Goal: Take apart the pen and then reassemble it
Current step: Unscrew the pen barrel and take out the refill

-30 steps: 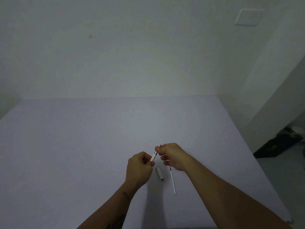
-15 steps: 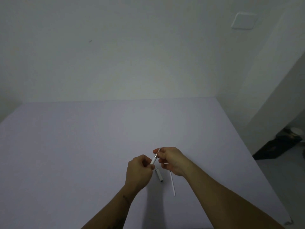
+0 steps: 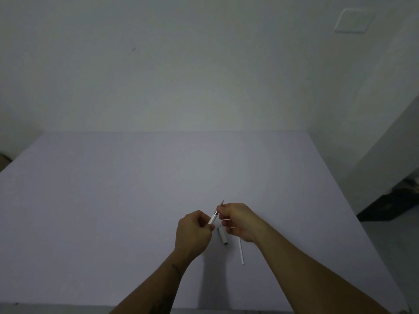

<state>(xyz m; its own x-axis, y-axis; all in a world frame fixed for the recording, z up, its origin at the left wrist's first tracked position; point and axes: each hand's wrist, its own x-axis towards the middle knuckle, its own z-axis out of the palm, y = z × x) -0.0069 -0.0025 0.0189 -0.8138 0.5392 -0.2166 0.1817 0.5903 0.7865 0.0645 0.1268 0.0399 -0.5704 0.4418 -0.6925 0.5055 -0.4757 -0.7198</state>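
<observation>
My left hand (image 3: 193,234) grips the lower end of the white pen barrel (image 3: 213,218), which slants up to the right. My right hand (image 3: 240,219) pinches the barrel's upper end at the metal tip section (image 3: 220,205), whose point sticks out past the fingers. On the table below the hands lies the white pen cap (image 3: 222,235). A thin white refill tube (image 3: 240,249) lies right of the cap, its upper end hidden under my right wrist.
The pale lavender table (image 3: 113,211) runs back to a white wall. Its right edge drops to the floor, where a dark object (image 3: 390,206) sits. The table's front edge runs along the bottom of the view.
Both hands have stayed together on the pen barrel with only small finger shifts. The cap and refill tube have not moved.
</observation>
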